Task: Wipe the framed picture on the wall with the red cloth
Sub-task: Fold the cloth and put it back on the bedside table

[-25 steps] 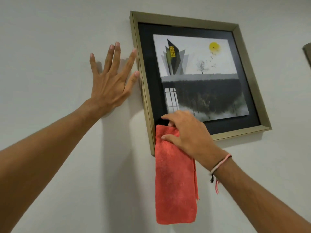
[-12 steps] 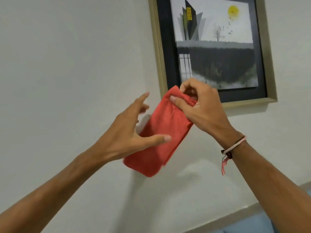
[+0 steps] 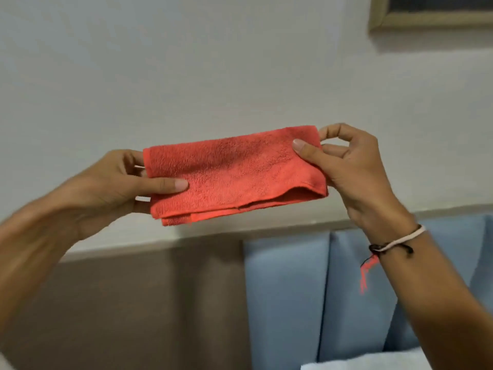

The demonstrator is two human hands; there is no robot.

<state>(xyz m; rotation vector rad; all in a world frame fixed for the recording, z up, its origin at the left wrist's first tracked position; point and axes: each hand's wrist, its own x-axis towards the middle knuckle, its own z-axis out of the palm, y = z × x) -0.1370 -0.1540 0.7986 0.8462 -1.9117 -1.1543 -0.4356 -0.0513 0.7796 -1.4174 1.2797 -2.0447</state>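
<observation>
The red cloth (image 3: 234, 173) is folded into a flat strip and held level in front of the wall, between both hands. My left hand (image 3: 112, 188) pinches its left end, thumb on top. My right hand (image 3: 352, 166) pinches its right end between thumb and fingers. Only the lower left corner of the framed picture (image 3: 378, 20) shows at the top right, well above and right of the cloth; its gold frame and a sliver of dark mat are visible.
A pale wall (image 3: 186, 76) fills the upper view. Below it runs a ledge above a brown panel (image 3: 146, 303) and blue padded panels (image 3: 288, 295). A white surface edge (image 3: 360, 363) shows at the bottom right.
The view has dropped down from the picture. My right hand took the cloth off the frame, my left hand left the wall and grasped the cloth's other end, and the cloth now lies stretched level.
</observation>
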